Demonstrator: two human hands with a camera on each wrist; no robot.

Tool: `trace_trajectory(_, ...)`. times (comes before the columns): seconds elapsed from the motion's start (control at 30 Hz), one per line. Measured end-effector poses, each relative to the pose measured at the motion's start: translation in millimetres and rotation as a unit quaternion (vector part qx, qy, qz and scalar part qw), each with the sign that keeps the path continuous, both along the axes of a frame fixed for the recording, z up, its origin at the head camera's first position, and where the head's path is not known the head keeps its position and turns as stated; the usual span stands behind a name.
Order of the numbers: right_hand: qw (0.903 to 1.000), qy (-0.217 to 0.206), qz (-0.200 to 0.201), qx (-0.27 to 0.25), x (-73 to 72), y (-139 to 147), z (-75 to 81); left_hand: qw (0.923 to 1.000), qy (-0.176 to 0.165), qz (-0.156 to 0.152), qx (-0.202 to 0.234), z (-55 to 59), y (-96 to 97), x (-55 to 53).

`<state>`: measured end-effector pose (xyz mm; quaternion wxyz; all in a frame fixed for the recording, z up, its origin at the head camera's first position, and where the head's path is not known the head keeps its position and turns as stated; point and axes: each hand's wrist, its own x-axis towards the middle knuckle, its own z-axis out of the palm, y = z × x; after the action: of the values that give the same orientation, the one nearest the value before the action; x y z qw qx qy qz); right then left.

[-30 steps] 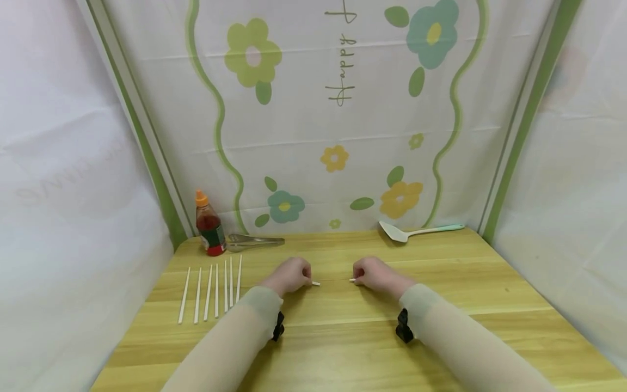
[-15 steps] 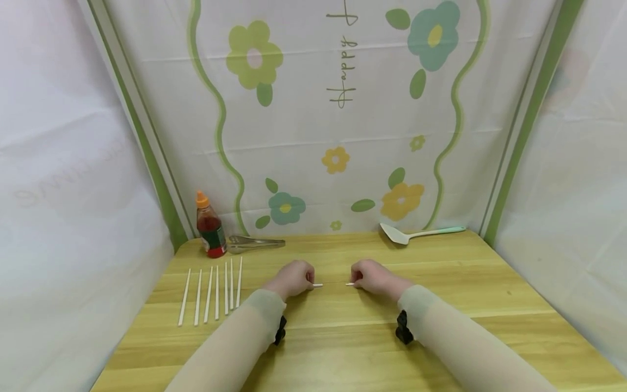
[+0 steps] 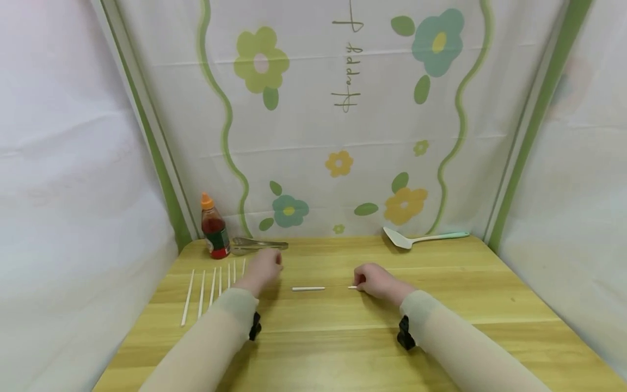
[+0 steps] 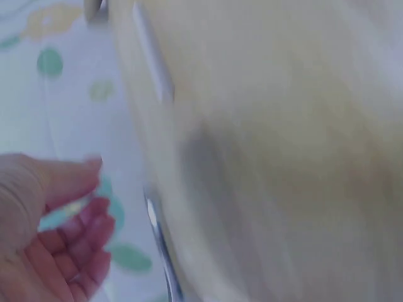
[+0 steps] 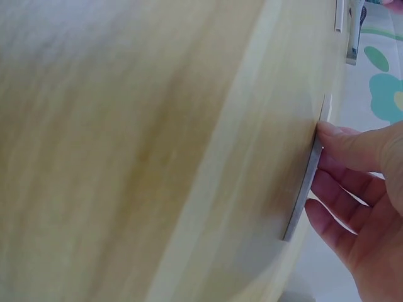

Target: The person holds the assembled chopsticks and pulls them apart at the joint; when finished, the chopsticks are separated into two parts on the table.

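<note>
A short white stick [image 3: 308, 288], like a piece of chopstick, lies crosswise at mid-table. My left hand [image 3: 264, 268] is up and to the left of it, holding nothing; in the left wrist view its fingers [image 4: 94, 233] are loosely curled, with the thumb apart from them. My right hand [image 3: 376, 280] pinches a second short stick [image 5: 303, 189] between thumb and fingers, low at the table surface. In the head view only this stick's left tip shows. A row of several longer white chopsticks [image 3: 188, 298] lies at the left, partly hidden behind my left arm.
Metal tongs [image 3: 259, 245] lie at the back left, just beyond my left hand. Beside them stands a sauce bottle [image 3: 215, 234] with an orange cap. A white spatula [image 3: 401, 239] with a mint handle lies at the back right, before the flowered cloth [image 3: 294, 125].
My left hand has let go of its stick, leaving it on the table, and has moved left and back. The right hand stays nearly in place with its stick. The view has tilted slightly.
</note>
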<state>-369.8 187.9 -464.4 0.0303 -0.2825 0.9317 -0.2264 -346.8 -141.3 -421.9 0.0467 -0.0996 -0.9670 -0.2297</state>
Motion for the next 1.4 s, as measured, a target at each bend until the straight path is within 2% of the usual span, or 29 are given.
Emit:
trace_trajectory(0.1, 1.0000, 0.004, 0.001, -0.003, -0.3, 1, -1.2, 0.9963, -0.018, 0.077, -0.033, 6.8, -28.5, 1.9)
trace_trajectory(0.17, 1.0000, 0.007, 0.005, -0.004, -0.3, 2, -2.0, 0.9915, -0.038, 0.111, -0.056, 7.2, -45.1, 4.3)
trace_trajectory(0.23, 0.9999, 0.012, 0.010, -0.004, -0.6, 3, -2.6, 0.9870, -0.059, 0.131, -0.071, 4.8, -57.7, 7.3)
trace_trajectory(0.33, 0.9998, 0.015, 0.013, -0.006, -0.7, 2, -2.6, 0.9837, -0.086, 0.137, -0.078, -1.3, -68.9, 10.6)
trace_trajectory(0.43, 0.9999, 0.012, 0.010, -0.005, -0.8, 2, -1.8, 0.9822, -0.106, 0.137, -0.072, -8.5, -72.2, 11.1)
trace_trajectory(0.57, 1.0000, 0.006, 0.004, -0.006, -0.5, 2, -0.7, 0.9815, -0.118, 0.142, -0.050, -16.8, -71.0, 6.8)
trace_trajectory(0.7, 0.9999, 0.005, 0.005, -0.009, -0.4, 2, -1.2, 0.9822, -0.121, 0.134, -0.053, -21.0, -68.2, 4.5)
trace_trajectory(0.83, 1.0000, 0.005, 0.004, -0.008, -0.7, 2, -2.1, 0.9863, -0.111, 0.111, -0.050, -18.1, -61.1, 6.9)
trace_trajectory(0.93, 0.9997, 0.007, -0.015, -0.018, -0.9, 2, 1.6, 0.9903, -0.110, 0.085, -0.006, -9.4, -47.9, 10.1)
trace_trajectory(1.0, 0.9984, 0.015, -0.039, -0.038, -0.4, 0, 8.0, 0.9914, -0.114, 0.055, 0.032, -3.5, -36.0, 11.8)
trace_trajectory(1.07, 0.9957, 0.029, -0.061, -0.064, 1.5, -6, 17.4, 0.9891, -0.122, 0.017, 0.080, 1.5, -23.4, 14.1)
trace_trajectory(1.13, 0.9929, 0.056, -0.061, -0.086, 4.9, -15, 28.1, 0.9857, -0.128, -0.022, 0.107, 4.1, -11.0, 15.5)
trace_trajectory(1.27, 0.9850, 0.144, 0.008, -0.095, 16.7, -38, 45.9, 0.9782, -0.123, -0.099, 0.135, 9.3, 12.9, 19.6)
trace_trajectory(1.4, 0.9635, 0.244, 0.090, -0.063, 28.8, -55, 52.1, 0.9723, -0.107, -0.158, 0.135, 15.1, 34.5, 23.4)
